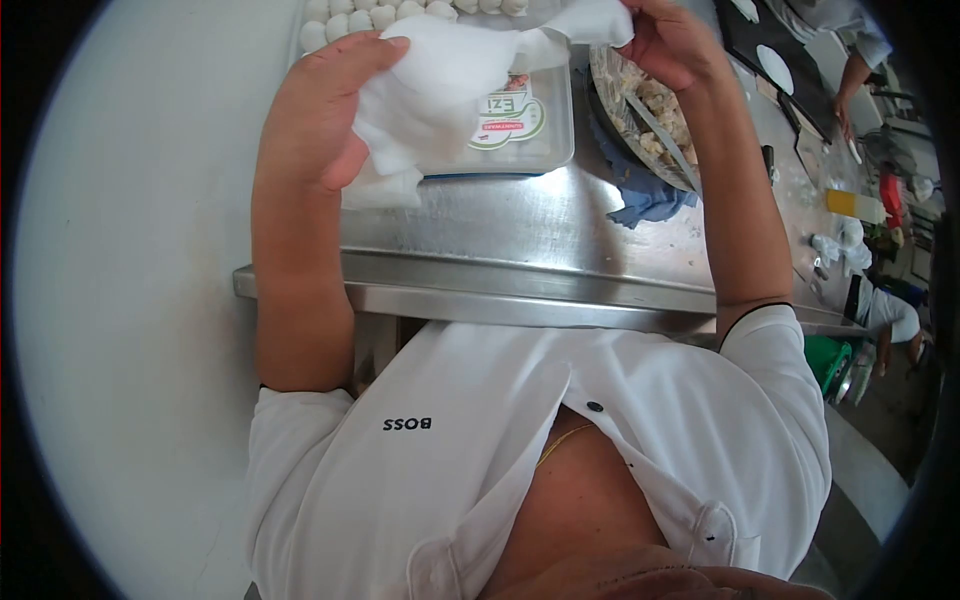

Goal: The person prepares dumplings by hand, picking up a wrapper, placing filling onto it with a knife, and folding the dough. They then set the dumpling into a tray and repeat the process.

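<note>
A white cloth (445, 70) is stretched between both hands above a shallow clear plastic tray (545, 155). My left hand (335, 95) is closed on the cloth's left side, with the thumb on top. My right hand (670, 45) pinches the other end at the upper right, partly cut off by the frame edge. Rows of round white dough pieces (345, 22) lie in the far part of the tray. A green and red label (510, 125) shows on the tray below the cloth.
Right of the tray, a bowl (610, 125) holds chunky pale filling and a flat metal blade (660, 135). A blue cloth (645, 200) is bunched under it. The steel table's edge (520, 300) runs before me; a white wall (130, 300) stands left. Other people work at far right.
</note>
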Motion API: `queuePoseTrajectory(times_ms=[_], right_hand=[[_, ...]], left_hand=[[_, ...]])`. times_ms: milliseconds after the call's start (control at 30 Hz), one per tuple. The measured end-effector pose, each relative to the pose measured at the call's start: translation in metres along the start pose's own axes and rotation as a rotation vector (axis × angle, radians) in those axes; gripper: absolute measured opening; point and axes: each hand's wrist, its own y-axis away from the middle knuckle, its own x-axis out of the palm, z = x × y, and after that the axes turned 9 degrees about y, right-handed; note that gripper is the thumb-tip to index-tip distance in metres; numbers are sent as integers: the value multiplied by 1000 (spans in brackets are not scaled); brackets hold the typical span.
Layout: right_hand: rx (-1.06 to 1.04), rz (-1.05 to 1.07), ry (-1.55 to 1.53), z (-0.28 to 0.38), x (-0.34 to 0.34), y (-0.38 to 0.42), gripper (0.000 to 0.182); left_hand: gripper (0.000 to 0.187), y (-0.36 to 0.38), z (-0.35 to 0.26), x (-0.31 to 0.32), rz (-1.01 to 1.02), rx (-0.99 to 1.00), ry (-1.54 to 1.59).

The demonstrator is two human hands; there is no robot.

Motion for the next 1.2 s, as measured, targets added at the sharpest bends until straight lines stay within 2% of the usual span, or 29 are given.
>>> queuePoseTrajectory(times_ms=[67,200,300,367,500,567,600,800,1000,1100,1133,1167,1200], right_hand=[[-19,-20,-49,1,-19,-6,16],[52,-61,-1,10,2,10,15],[58,-7,-42,14,12,14,17],[-25,109,-11,20,23,21,19],[42,-4,-37,0,19,-2,22],[211,-31,162,-26,-3,-18,21],[219,-22,266,-33,-20,-19,22],[245,55,56,-37,-3,7,26],[216,28,54,-45,-12,-1,26],[190,-11,83,-49,-19,5,27],[189,-18,72,-46,-8,12,27],[163,-274,403,-35,18,26,29],[139,-532,733,-26,38,44,31]], left_hand=[[25,-2,-5,-8,28,25,34],[23,-1,-2,-5,-10,97,63],[23,-3,-4,-12,19,96,36],[24,-5,-4,-15,67,112,36],[26,-3,-4,-8,111,118,50],[25,-6,-5,-11,262,21,111],[25,-7,-4,-12,258,21,112],[34,6,6,12,291,22,189],[36,3,11,10,340,11,182],[35,-1,9,2,454,32,232],[34,-3,7,-3,554,-16,218],[34,-3,5,-4,655,-67,202],[34,-3,7,-5,662,-83,195]])
